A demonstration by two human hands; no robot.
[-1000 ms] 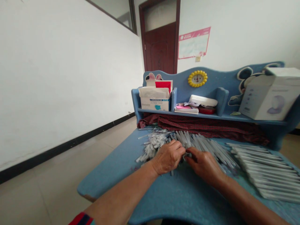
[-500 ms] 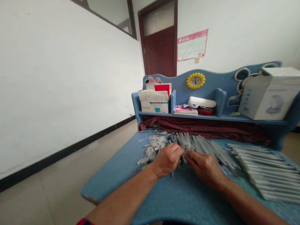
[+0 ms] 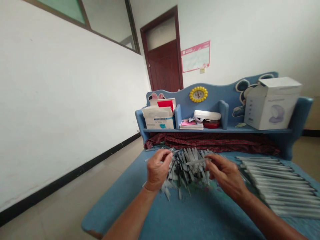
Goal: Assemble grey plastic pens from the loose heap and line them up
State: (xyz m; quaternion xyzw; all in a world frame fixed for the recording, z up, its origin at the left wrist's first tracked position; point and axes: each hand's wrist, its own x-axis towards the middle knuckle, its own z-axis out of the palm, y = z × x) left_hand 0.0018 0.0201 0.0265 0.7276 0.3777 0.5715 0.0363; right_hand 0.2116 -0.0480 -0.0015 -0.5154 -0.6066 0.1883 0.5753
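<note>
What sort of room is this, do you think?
Probably a room in a home or small office, though I can't be sure: there is a child-style blue desk with a cartoon mouse figure and a yellow flower-shaped clock, and a brown door behind.

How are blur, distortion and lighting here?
Head view: the row of pale, slender sticks at right looks smeared; head view: the dark-red panelled door leans, likely lens distortion or camera tilt; head view: soft light, no harsh glare on the bare hands.
</note>
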